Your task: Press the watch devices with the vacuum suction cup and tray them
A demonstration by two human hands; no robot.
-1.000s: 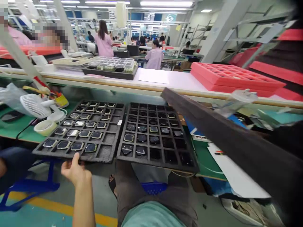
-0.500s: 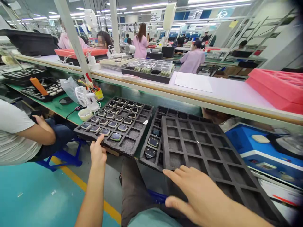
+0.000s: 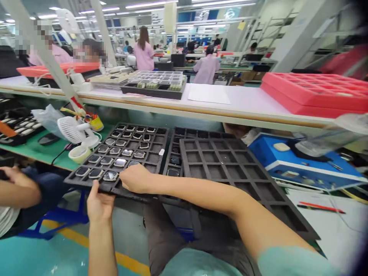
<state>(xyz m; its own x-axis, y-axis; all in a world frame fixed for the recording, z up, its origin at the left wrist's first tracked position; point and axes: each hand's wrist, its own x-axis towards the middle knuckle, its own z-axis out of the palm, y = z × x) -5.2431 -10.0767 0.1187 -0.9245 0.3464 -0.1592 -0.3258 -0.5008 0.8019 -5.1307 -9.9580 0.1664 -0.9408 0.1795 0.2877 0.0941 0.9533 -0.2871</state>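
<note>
My left hand [image 3: 99, 203] is at the front edge of a black foam tray [image 3: 149, 170]; its thumb lies against the edge and the other fingers curl underneath. Smartwatch cases with dark screens fill most of the compartments, among them a watch [image 3: 110, 176] in the front row. My right hand [image 3: 135, 178] reaches across to that row, closed, with the fingers curled down over the compartment right of this watch. Its fingertips, and whatever is between them, are hidden. Under my right forearm lies a foam tray with bare compartments [image 3: 198, 170], stacked on another tray holding dark watches [image 3: 173, 172].
A small white fan [image 3: 69, 128] and a tape roll [image 3: 79, 153] stand left of the watch tray. On the right is a blue machine [image 3: 273, 161], with a red pen [image 3: 322, 207] on papers nearby. A shelf [image 3: 161, 105] runs above. A co-worker's arm [image 3: 21, 188] shows at left.
My right hand has moved left from the bare tray to the watch tray's front row and closed. My left thumb has come against the tray's edge. The view has turned right.
</note>
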